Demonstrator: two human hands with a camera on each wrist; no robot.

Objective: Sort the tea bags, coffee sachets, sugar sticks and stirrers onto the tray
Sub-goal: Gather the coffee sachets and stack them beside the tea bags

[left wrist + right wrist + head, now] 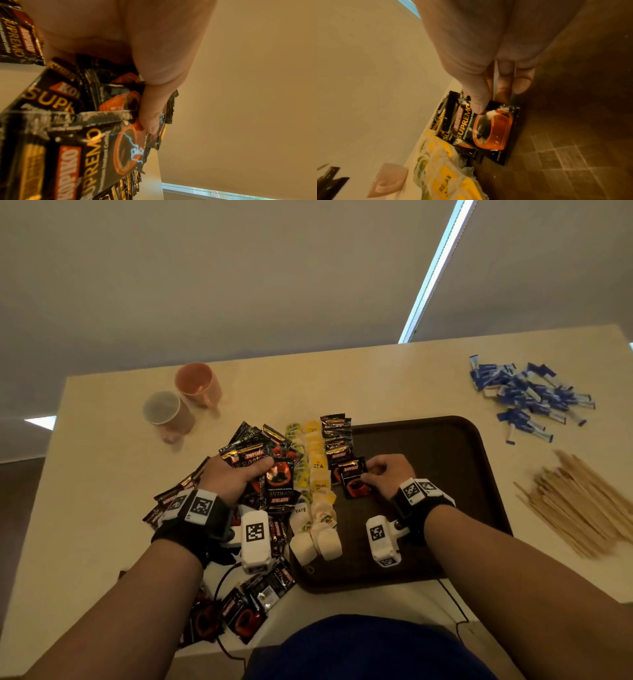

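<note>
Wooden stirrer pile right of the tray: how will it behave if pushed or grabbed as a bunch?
The stirrers look thin, stiff and flat, so they would probably slide rather than roll. They lie loosely fanned on the table, so a push would likely splay them further instead of moving the pile as one. A bunch grab may drop a few; they seem light.

Dark brown tray (445,460), black-and-orange coffee sachets (337,440), blue-and-white sugar sticks (527,395), pink mugs (198,383)
</note>
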